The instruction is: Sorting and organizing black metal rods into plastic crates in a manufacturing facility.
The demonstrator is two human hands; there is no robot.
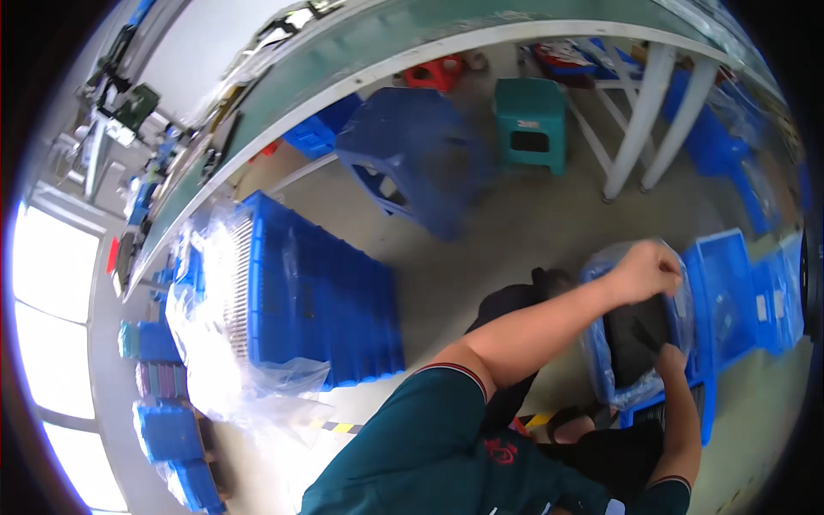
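At the right stands a blue bin lined with a clear plastic bag (594, 350), with dark contents (631, 326) inside that I cannot make out. My left hand (648, 273) is over the far part of this bin, its fingers curled together near the bag's edge. Whether they pinch the plastic or something small cannot be seen. Lower down, at the bin's right side, my right hand (672, 360) is closed around a dark thin piece (645, 335) that points into the bin. Most of the right fingers are hidden or blurred.
A blue crate (725, 296) adjoins the bin on the right. Stacked blue crates (326, 292) with loose clear plastic stand at left. Beyond are a dark blue stool (403, 137), a green stool (530, 107) and a long green-topped bench (412, 30) with white legs.
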